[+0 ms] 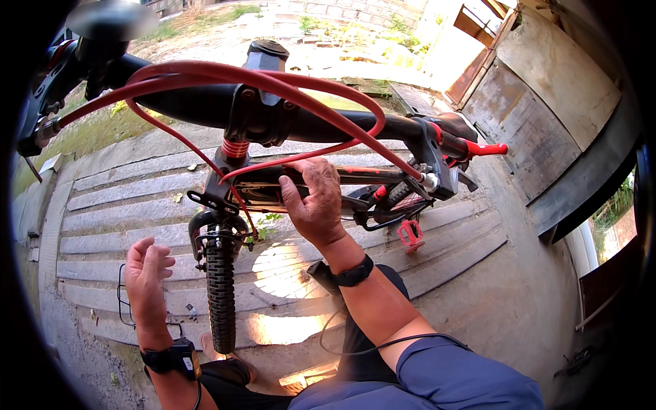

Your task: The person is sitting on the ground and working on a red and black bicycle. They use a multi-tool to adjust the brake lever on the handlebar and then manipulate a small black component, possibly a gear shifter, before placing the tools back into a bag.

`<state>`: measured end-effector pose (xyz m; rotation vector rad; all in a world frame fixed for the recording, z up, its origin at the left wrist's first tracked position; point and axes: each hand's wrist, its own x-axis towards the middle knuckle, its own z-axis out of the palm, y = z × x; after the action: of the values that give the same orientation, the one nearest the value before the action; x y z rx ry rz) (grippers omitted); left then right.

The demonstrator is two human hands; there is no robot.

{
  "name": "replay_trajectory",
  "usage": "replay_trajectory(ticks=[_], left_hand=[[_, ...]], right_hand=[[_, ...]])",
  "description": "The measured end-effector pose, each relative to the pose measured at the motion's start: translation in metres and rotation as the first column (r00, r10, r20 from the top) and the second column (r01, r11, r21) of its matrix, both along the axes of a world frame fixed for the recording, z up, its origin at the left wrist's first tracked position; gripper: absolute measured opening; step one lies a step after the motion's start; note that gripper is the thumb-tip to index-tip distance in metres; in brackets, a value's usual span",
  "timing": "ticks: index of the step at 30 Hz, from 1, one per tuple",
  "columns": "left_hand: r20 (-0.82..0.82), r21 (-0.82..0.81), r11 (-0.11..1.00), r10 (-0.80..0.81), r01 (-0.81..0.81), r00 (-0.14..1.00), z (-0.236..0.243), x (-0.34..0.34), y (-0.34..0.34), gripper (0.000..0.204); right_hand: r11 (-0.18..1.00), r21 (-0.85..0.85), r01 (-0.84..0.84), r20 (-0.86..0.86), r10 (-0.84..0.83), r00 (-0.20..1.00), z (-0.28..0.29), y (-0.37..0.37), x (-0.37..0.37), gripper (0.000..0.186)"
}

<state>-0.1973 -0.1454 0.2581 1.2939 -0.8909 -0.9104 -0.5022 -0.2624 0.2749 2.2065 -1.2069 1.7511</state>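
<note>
A bicycle with a black frame [355,175] and red cables [266,83] stands before me. My right hand [316,201] rests over the frame's tube just behind the head tube, thumb on the near side and fingertips partly hidden behind it. To the left of the knobbly front tyre [221,294], my left hand [148,277] is raised in the air, its fingers loosely bent and nothing visible in them. The front brake [212,231] sits above the tyre, between my hands. Across the top runs the black handlebar [184,102], its right end carrying a red lever [486,149].
A red pedal [411,236] sticks out behind my right hand. Underfoot is grooved concrete [123,222]. Metal and board panels [533,102] lean at the right. My wrists carry black straps, and a thin cable [355,353] loops by my right arm.
</note>
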Motion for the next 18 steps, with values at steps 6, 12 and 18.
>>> replay_trajectory(ticks=[6, 12, 18], left_hand=[[0.012, -0.001, 1.0, -0.003, 0.003, 1.0, -0.0003, 0.0008, 0.0017, 0.028], [0.019, 0.002, 1.0, -0.008, 0.008, 1.0, -0.0011, 0.0027, 0.0021, 0.028], [0.008, 0.018, 1.0, -0.001, 0.001, 1.0, 0.0, 0.003, 0.0017, 0.029]], right_hand=[[1.0, 0.003, -0.003, 0.005, 0.003, 1.0, 0.0003, 0.001, 0.0002, 0.023], [1.0, -0.007, 0.004, 0.007, -0.004, 1.0, 0.0002, 0.0004, -0.0001, 0.023], [0.999, -0.038, -0.003, 0.01, 0.003, 1.0, -0.0011, -0.0018, -0.0005, 0.025]])
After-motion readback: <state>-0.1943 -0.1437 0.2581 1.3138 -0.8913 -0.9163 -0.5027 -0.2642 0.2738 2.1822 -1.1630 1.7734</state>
